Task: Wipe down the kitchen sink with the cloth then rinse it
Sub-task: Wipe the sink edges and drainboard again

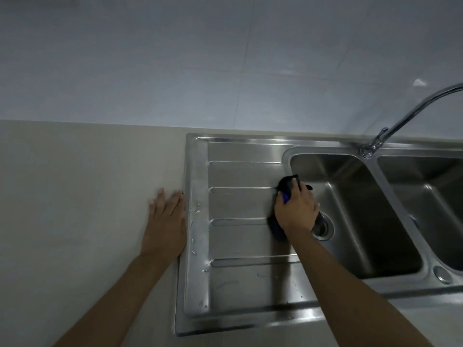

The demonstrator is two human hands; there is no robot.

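The right hand (295, 209) presses a dark cloth (288, 185) with a blue patch against the stainless sink (198, 246), at the seam where the ribbed drainboard (240, 204) meets the left basin (363, 221). The fingers are closed around the cloth, which bunches out at the hand's 12 o'clock and 7 o'clock. The drain (324, 227) sits at the hand's 4 o'clock, partly hidden by it. The left hand (166, 221) lies flat, fingers spread and holding nothing, on the pale countertop (75, 196), touching the sink's left rim. A small stamped mark (198, 206) on that rim is too blurred to read. Water droplets dot the rim and drainboard. The faucet (400, 121) rises at 2 o'clock from the cloth, between the two basins, before the tiled wall (175, 58).
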